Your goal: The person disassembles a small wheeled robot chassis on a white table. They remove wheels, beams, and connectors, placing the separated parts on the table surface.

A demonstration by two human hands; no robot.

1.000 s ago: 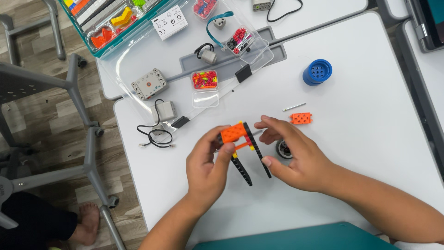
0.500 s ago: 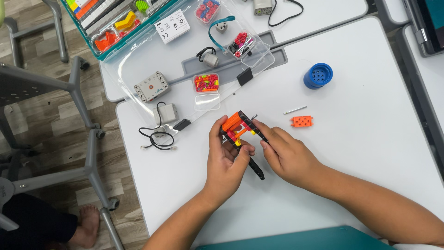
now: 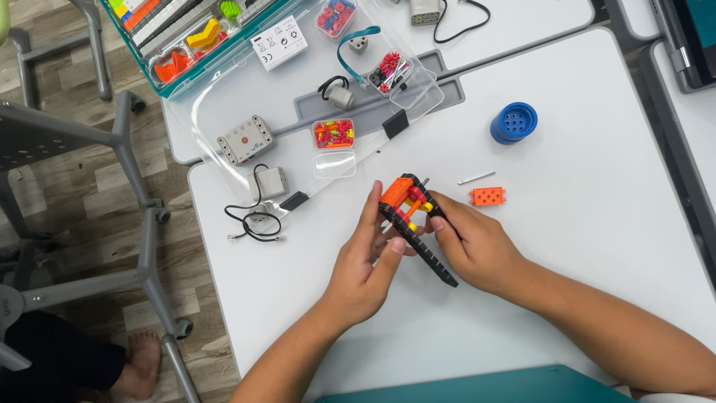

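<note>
Both my hands hold one small build of plastic parts [image 3: 406, 205] over the white table [image 3: 582, 246]: an orange block on top, red and yellow pieces inside, and a long black beam that slants down to the right. My left hand [image 3: 365, 265] grips its left side, thumb against the beam. My right hand [image 3: 477, 246] holds its right side with the fingers curled around it. A loose orange block [image 3: 488, 196] and a thin grey pin [image 3: 476, 177] lie just right of the build.
A blue round cylinder [image 3: 514, 122] stands at the back right. A clear tray lid [image 3: 224, 112] carries a grey controller brick [image 3: 245, 139], small boxes of coloured pieces [image 3: 333, 134] and grey modules with cables [image 3: 261, 216]. A teal parts case [image 3: 186, 33] sits at the back left, grey chair legs on the left.
The build has turned and risen between my hands, its black beam now slanting down to the right. My right hand has closed in on its right side.
</note>
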